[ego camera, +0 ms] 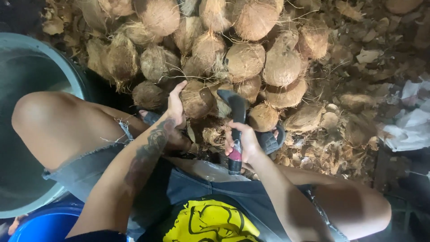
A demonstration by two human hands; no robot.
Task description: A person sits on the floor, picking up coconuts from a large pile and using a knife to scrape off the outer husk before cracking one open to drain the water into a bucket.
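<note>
My left hand (pixel 175 105) rests its fingers on a brown husked coconut (pixel 196 99) at the near edge of a pile of coconuts (pixel 244 58). My right hand (pixel 244 141) grips the handle of a dark chopping tool (pixel 236 130), blade end pointing up toward the pile, beside another coconut (pixel 263 117). I sit with both knees spread, feet in dark sandals (pixel 271 141) just under the pile.
A large grey metal basin (pixel 27 67) stands at the left by my knee, with a blue tub (pixel 47 224) below it. Husk scraps and dry shell pieces (pixel 331 148) litter the ground at right. White crumpled plastic (pixel 410 125) lies at the far right.
</note>
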